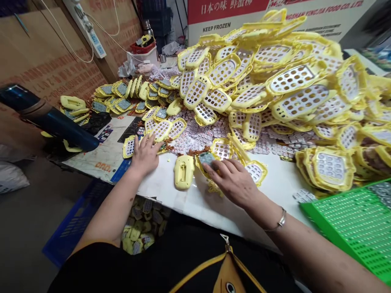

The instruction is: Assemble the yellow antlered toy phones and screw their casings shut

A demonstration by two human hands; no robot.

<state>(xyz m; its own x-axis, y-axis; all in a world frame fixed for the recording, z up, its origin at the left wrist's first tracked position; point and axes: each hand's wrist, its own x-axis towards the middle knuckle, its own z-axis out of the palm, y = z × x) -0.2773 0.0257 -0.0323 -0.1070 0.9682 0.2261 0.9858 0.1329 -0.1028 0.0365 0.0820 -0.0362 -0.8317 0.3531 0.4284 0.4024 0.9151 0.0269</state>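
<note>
My left hand (146, 156) lies with its fingers spread over yellow plastic casings with perforated white faces, near a yellow casing front (128, 146); what is under the palm is hidden. My right hand (233, 179) has its fingers curled and thumb against a yellow casing with a grey-green insert (206, 158), and is closed on its edge. Between my hands a pale yellow casing back (183, 172) lies flat, showing an oblong recess. Behind it are many small white button pieces (191, 142). Another casing front (255, 171) lies beside my right hand.
A large heap of yellow casings (226, 71) fills the back of the table. On the right stand a stack of casings (330, 167) and a green perforated basket (354, 219). A dark blue flask (51, 118) is at the left. A blue crate (73, 224) is below the table.
</note>
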